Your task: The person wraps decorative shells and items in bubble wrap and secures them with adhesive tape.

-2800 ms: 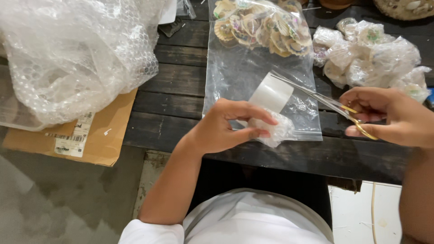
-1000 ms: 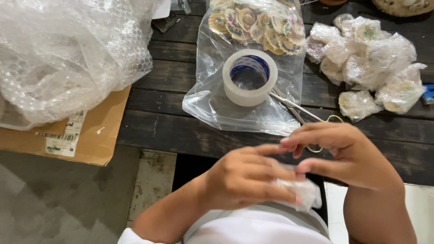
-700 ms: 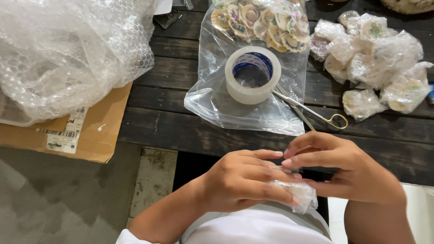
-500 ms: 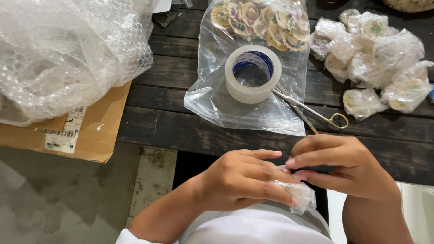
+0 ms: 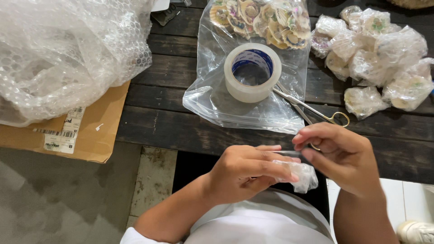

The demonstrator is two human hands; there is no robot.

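My left hand (image 5: 246,174) grips a small bundle wrapped in clear bubble wrap (image 5: 303,175) just below the front edge of the dark wooden table (image 5: 172,126). My right hand (image 5: 341,156) pinches a strip of clear tape at the bundle's top, fingers close together. On the table above lie a roll of clear tape (image 5: 252,72) and gold-handled scissors (image 5: 312,110), both on a clear zip bag (image 5: 246,106) that holds several decorated shells (image 5: 262,20) at its far end.
A pile of several wrapped bundles (image 5: 384,58) sits at the right of the table. A big heap of bubble wrap (image 5: 68,54) rests at the left over a flat cardboard box (image 5: 86,135). Grey floor lies below.
The tape roll and scissors, held 2.8 s ago, now lie on the bag. Both hands dropped below the table edge with the bundle; my right hand has shifted up and right along the tape.
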